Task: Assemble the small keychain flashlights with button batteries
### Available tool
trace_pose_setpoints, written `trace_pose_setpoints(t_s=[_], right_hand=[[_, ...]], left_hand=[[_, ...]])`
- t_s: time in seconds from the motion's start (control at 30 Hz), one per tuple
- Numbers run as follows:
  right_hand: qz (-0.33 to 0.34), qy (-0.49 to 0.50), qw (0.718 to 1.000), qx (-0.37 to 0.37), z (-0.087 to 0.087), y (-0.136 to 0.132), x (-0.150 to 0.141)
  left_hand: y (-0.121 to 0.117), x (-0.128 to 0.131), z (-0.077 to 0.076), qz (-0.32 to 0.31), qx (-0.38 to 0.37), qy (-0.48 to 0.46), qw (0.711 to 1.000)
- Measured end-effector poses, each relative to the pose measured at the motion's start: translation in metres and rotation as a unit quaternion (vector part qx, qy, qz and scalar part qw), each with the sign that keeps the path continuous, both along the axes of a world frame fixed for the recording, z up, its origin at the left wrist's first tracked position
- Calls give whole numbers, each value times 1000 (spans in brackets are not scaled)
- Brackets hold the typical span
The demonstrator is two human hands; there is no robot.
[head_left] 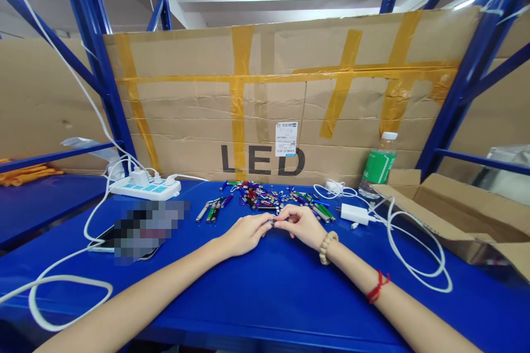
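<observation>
My left hand (pixel 247 233) and my right hand (pixel 301 225) meet over the blue table, fingertips pinched together. Between them is a small dark and silvery piece (pixel 272 222), mostly covered by my fingers, so its kind does not show. Just beyond my hands spreads a pile of small metallic tubes and loose parts (pixel 252 197) in purple, red, blue and green. To the left lie several slim tubes with silver ends (pixel 212 210), set side by side. More green and silver tubes (pixel 322 210) rest right behind my right hand.
A white power strip (pixel 144 187) with plugs and a blurred phone-like device (pixel 143 231) are at left. At right are a white charger (pixel 354 214) with looped cable, a green-labelled bottle (pixel 377 168) and an open cardboard box (pixel 451 215). A cardboard wall (pixel 194 121) closes the back.
</observation>
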State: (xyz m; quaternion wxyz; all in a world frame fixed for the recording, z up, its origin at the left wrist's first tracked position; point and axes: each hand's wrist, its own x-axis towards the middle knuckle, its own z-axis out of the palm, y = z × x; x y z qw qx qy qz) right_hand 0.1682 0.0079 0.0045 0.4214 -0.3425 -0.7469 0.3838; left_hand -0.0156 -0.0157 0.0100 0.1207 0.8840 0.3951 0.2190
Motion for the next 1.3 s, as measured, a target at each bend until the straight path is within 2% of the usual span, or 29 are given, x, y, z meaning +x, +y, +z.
trace_pose_setpoints(t_s=[0.13,0.37,0.6,0.77,1.0,1.17,1.3], right_hand=[[-7,23,1000,-10,0,-3,-3],[-17,59,996,-64,-4,-3,-8],[-19,3,996,-86,3,-4,-3],[-15,-46,992,-115,4,1,1],[-52,-98,982,-155,3,9,5],[-63,-91,984,-139,-2,15,1],[-54,-86,985,-141,-3,16,-6]], left_hand=[[-1,-1,2,-5,-29,-14,999],[-3,-1,3,24,-40,-47,998],[-3,-1,1,19,14,-30,999],[-2,-3,1,21,21,17,999],[-4,-4,5,-1,29,62,998],[2,-3,-1,7,-12,39,999],[3,-4,1,31,-53,18,998]])
